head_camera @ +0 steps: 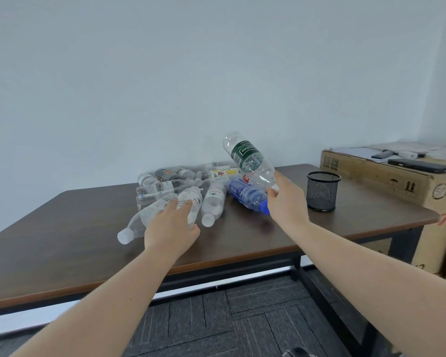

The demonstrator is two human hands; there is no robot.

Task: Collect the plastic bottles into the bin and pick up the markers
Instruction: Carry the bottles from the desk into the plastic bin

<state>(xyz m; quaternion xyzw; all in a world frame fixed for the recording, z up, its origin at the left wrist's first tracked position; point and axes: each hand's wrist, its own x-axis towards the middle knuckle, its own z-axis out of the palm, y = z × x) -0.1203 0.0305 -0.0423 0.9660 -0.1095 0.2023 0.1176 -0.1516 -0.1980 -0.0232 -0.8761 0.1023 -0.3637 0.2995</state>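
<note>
The right hand [285,202] holds a green bottle [250,158] by its neck end, fingers curled round it. The bottle is up in the air, tilted, with its bottom pointing up and to the left. It is clear with a green label.

The left hand [171,225] lies on a clear bottle [191,206] on the table [75,228]. Its fingers are curved over the bottle and its thumb sits on the other side, so it grips it.

More bottles lie on their sides in a pile on the table. A long bottle [146,219] with a white cap lies just left of the left hand. Another clear bottle [213,204] lies just to the right of the gripped one. A blue bottle [245,195] lies under the green one, touching the right hand. Further back lie more clear bottles, one with a yellow label [223,173].

A black mesh cup [322,190] stands upright on the table, near the right hand. Past the table on the right is a big cardboard box [386,181] with a dark phone [420,166] on top. The floor [216,320] has dark carpet
</note>
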